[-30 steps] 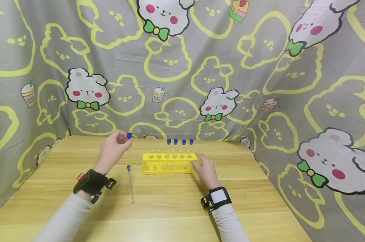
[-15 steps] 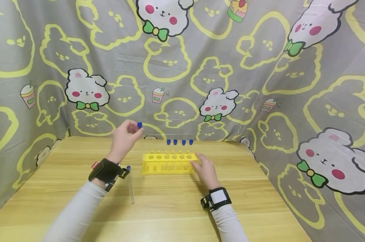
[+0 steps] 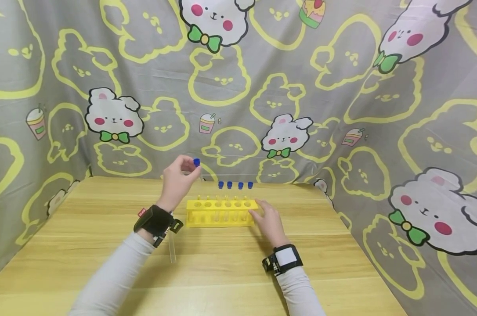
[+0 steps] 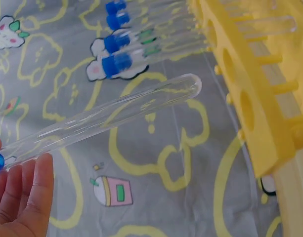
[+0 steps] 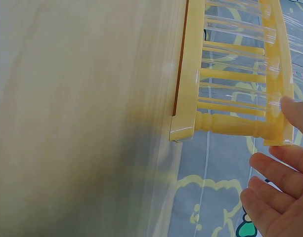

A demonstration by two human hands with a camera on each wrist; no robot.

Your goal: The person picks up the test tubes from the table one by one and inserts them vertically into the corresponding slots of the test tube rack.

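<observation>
My left hand point(image 3: 179, 180) pinches a clear test tube point(image 4: 116, 113) near its blue cap point(image 3: 196, 162). The tube hangs in the air above and behind the left end of a yellow test tube rack point(image 3: 221, 205). Its rounded end is apart from the rack in the left wrist view. Several blue-capped tubes point(image 4: 116, 64) stand in the rack's right part; the two leftmost holes show no tube. At the rack's right end, my right hand point(image 3: 268, 221) grips the top plate, thumb point(image 5: 293, 116) on it and the index finger against its end.
Another clear tube point(image 3: 172, 250) lies on the wooden table point(image 3: 222, 272) left of the rack, its upper part hidden behind my left wrist. A grey patterned curtain point(image 3: 230, 140) rises behind the table and along both sides.
My left hand has moved right and upward with the tube, nearer the rack, and its wrist now covers part of the lying tube. The right hand and the rack have stayed put.
</observation>
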